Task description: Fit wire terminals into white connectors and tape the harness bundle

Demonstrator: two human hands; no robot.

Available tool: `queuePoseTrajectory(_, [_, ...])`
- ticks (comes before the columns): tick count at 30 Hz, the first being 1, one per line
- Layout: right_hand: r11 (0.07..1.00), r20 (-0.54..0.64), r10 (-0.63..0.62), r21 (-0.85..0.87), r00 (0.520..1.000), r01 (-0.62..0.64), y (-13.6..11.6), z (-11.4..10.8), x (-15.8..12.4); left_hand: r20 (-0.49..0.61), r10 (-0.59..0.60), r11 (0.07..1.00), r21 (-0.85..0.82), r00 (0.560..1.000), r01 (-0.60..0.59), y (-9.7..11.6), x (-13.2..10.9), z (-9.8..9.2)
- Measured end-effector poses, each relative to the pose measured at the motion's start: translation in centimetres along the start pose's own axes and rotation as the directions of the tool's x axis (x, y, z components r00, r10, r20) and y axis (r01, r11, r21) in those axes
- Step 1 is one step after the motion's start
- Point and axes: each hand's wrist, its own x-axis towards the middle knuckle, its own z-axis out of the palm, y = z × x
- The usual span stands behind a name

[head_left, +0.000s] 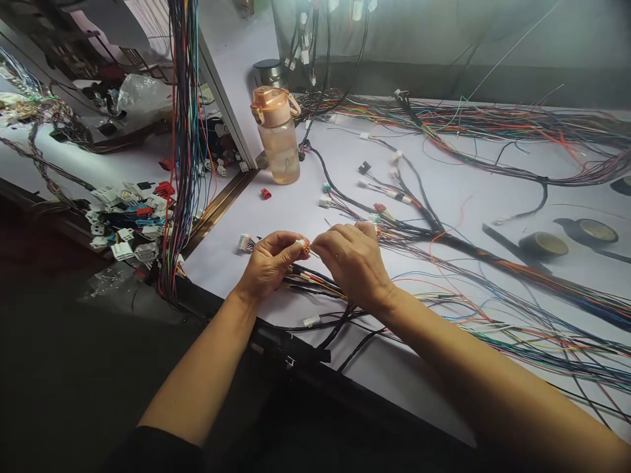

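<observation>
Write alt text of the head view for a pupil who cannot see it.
A person's left hand pinches an orange connector over a white table, the right hand close beside it. Wire bundles spread across the table; a bottle stands beyond the hands, and loose connectors lie heaped at left.

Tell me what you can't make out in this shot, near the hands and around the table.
Connector: head view, partly covered by the left hand; details too small.
Any wire pinched by the right hand: head view, hidden by the hand itself.
Dark-lidded container: head view, lower part behind the bottle.
Dark object: head view, cut off by the right edge.
Hanging wires: head view, cut off by the top edge.
</observation>
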Motion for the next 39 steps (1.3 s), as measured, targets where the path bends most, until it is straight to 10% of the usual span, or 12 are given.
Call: queuePoseTrajectory(39, [0.995, -0.006, 0.063, 0.079, 0.998, -0.062, -0.06, 0.46, -0.88, 0.013, -0.018, 0.999, 0.032, 1.0, 0.017, -0.01, 0.36, -0.57])
